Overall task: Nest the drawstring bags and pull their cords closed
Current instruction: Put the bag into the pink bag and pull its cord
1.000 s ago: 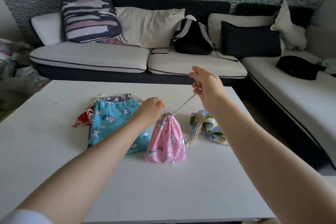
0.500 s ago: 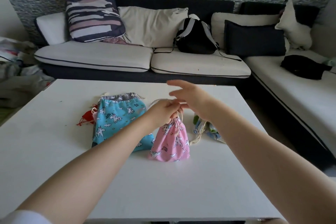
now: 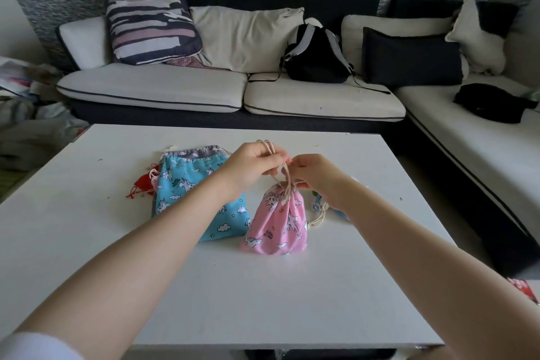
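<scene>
Two hands meet directly above the small pink unicorn-print drawstring bag [image 3: 277, 222], which stands upright on the white counter [image 3: 87, 242], its mouth gathered to a narrow neck at the top.

Item, cord: the beige cotton drawstring cord [image 3: 285, 177] rises from the neck almost straight up, its long axis near vertical, with a loop showing above the left hand [image 3: 252, 165]. A shorter strand runs sideways from the neck under the right hand [image 3: 314, 174].

Item, left hand: fingers curled round the upper loops of the cord, holding them just above and to the left of the neck.

Item, right hand: fingers curled narrow and pinching the cord close by the neck, just to its right. Both hands are about equally near; the left has the higher hold.

Item, large blue unicorn-print drawstring bag [image 3: 181, 190]: lies flat just left of the pink bag, grey mouth band facing away, mouth not drawn tight.

Item, small red pouch [image 3: 143, 185]: at the blue bag's left edge, partly beneath it.

Item, blue-and-white patterned fabric bag [image 3: 321, 204]: behind the right wrist, mostly hidden.

Judgement: the coming move likely turns on the cord's upright line, with the neck directly below the fingers.
</scene>
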`<state>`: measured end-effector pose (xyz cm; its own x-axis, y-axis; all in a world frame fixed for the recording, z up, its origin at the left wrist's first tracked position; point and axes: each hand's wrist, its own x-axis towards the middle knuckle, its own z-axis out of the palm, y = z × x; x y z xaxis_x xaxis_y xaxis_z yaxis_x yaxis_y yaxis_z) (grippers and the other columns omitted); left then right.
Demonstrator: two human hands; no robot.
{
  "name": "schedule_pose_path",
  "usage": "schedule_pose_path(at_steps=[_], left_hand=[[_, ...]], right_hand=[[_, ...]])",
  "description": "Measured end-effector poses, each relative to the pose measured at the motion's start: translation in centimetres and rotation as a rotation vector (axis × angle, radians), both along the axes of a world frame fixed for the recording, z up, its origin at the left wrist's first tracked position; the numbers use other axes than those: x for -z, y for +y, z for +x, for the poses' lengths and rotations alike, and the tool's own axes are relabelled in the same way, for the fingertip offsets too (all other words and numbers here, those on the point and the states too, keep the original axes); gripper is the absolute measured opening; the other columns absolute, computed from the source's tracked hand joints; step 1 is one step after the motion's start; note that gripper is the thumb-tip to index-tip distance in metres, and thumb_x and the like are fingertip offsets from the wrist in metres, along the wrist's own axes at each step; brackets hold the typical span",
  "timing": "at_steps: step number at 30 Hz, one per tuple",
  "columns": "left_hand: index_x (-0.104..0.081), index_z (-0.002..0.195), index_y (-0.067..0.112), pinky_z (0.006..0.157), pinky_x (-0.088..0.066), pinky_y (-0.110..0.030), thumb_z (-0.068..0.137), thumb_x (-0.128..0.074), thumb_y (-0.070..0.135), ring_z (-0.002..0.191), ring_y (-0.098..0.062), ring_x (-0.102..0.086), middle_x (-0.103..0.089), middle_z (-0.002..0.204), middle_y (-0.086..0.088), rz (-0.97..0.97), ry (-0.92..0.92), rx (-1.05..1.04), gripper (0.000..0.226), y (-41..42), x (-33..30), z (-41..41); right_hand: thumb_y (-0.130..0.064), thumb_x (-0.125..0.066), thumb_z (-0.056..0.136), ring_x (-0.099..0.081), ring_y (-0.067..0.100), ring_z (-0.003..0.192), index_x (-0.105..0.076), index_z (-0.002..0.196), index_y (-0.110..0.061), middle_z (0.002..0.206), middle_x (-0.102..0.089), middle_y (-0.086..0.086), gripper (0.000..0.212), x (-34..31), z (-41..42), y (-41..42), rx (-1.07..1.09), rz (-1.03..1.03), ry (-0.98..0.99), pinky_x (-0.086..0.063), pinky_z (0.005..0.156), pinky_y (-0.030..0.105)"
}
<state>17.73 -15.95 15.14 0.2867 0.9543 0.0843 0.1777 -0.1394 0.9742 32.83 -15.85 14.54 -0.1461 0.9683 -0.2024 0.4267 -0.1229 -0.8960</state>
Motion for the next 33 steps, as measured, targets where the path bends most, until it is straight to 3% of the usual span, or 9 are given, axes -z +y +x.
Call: schedule_pose_path(at_steps=[3, 9, 15, 20, 24, 26, 28, 30, 33], left_hand=[[-0.066, 0.078, 0.024, 0.068, -0.047, -0.012, 0.086, -0.061, 0.008, 0.064, -0.004, -0.054, -0.063, 0.076, 0.006, 0.037, 0.07, -0.036, 0.019, -0.1, 0.3, -0.2], [-0.067, 0.078, 0.026, 0.072, -0.045, -0.021, 0.084, -0.063, 0.007, 0.071, -0.009, -0.054, -0.064, 0.077, 0.0, 0.068, 0.151, -0.082, 0.021, 0.0, 0.9, -0.2], [-0.072, 0.084, 0.013, 0.061, -0.042, -0.022, 0.082, -0.065, 0.015, 0.067, -0.016, -0.057, -0.064, 0.07, -0.003, 0.226, 0.41, -0.293, 0.007, 0.2, 1.5, 0.3], [-0.067, 0.076, 0.009, 0.065, -0.041, -0.027, 0.08, -0.062, 0.011, 0.065, -0.013, -0.052, -0.062, 0.069, -0.001, 0.121, 0.195, -0.331, 0.007, 0.0, 1.3, 1.2], [-0.067, 0.076, 0.025, 0.065, -0.043, -0.012, 0.08, -0.063, 0.004, 0.065, 0.003, -0.058, -0.064, 0.074, 0.009, 0.008, -0.03, -0.265, 0.021, -0.3, 0.7, 1.3], [-0.067, 0.075, 0.025, 0.067, -0.044, -0.01, 0.081, -0.063, 0.003, 0.067, 0.004, -0.059, -0.065, 0.074, 0.009, -0.009, -0.048, -0.241, 0.024, -0.5, 0.6, 1.3], [-0.067, 0.076, 0.027, 0.077, -0.047, -0.016, 0.083, -0.062, 0.004, 0.076, -0.004, -0.06, -0.066, 0.077, 0.007, -0.016, -0.034, -0.224, 0.024, -0.6, 0.6, 1.3], [-0.068, 0.08, 0.029, 0.074, -0.046, -0.019, 0.085, -0.061, 0.006, 0.074, -0.006, -0.057, -0.065, 0.076, 0.008, -0.026, -0.013, -0.222, 0.024, -0.8, 0.6, 1.4], [-0.068, 0.088, 0.029, 0.071, -0.046, -0.023, 0.085, -0.062, 0.008, 0.068, -0.006, -0.054, -0.063, 0.075, 0.006, -0.047, -0.013, -0.162, 0.022, -0.9, 0.6, 1.5]], right_hand=[[-0.007, -0.056, 0.087, -0.056, 0.02, 0.079, -0.062, 0.076, -0.01, 0.075, -0.06, 0.008, 0.013, -0.4, 0.3, 0.0, 0.002, -0.013, 0.118, -0.048, 0.092, 0.036], [-0.009, -0.044, 0.09, -0.052, 0.017, 0.07, -0.058, 0.07, -0.009, 0.073, -0.056, 0.004, 0.024, 0.1, 0.1, -0.7, -0.083, -0.079, 0.295, -0.044, 0.078, 0.028], [-0.007, -0.038, 0.094, -0.052, 0.016, 0.071, -0.059, 0.07, -0.008, 0.073, -0.057, 0.003, 0.032, 0.6, 0.3, -1.1, -0.091, -0.018, 0.322, -0.046, 0.074, 0.023], [-0.01, -0.044, 0.094, -0.053, 0.019, 0.077, -0.068, 0.093, -0.011, 0.079, -0.059, 0.009, 0.024, 0.4, 0.3, -1.0, -0.168, -0.043, 0.261, -0.045, 0.085, 0.032], [-0.011, -0.042, 0.094, -0.054, 0.019, 0.067, -0.06, 0.085, -0.006, 0.072, -0.057, 0.01, 0.021, -0.4, 0.2, -0.9, -0.135, -0.067, 0.274, -0.046, 0.076, 0.032], [-0.015, -0.039, 0.097, -0.053, 0.019, 0.061, -0.056, 0.08, -0.008, 0.068, -0.056, 0.009, 0.025, -0.5, -0.1, -1.1, -0.088, -0.079, 0.29, -0.046, 0.067, 0.03], [-0.023, -0.037, 0.099, -0.052, 0.018, 0.056, -0.056, 0.086, -0.013, 0.068, -0.056, 0.008, 0.025, -0.1, -0.4, -1.1, -0.011, -0.08, 0.281, -0.044, 0.062, 0.03], [-0.028, -0.039, 0.099, -0.049, 0.017, 0.053, -0.059, 0.094, -0.018, 0.068, -0.054, 0.006, 0.023, 0.5, -0.5, -0.9, 0.072, -0.111, 0.315, -0.042, 0.058, 0.029], [-0.03, -0.042, 0.098, -0.044, 0.014, 0.056, -0.06, 0.093, -0.018, 0.071, -0.051, 0.003, 0.022, 0.9, -0.4, -0.6, 0.142, -0.184, 0.525, -0.038, 0.057, 0.027]])
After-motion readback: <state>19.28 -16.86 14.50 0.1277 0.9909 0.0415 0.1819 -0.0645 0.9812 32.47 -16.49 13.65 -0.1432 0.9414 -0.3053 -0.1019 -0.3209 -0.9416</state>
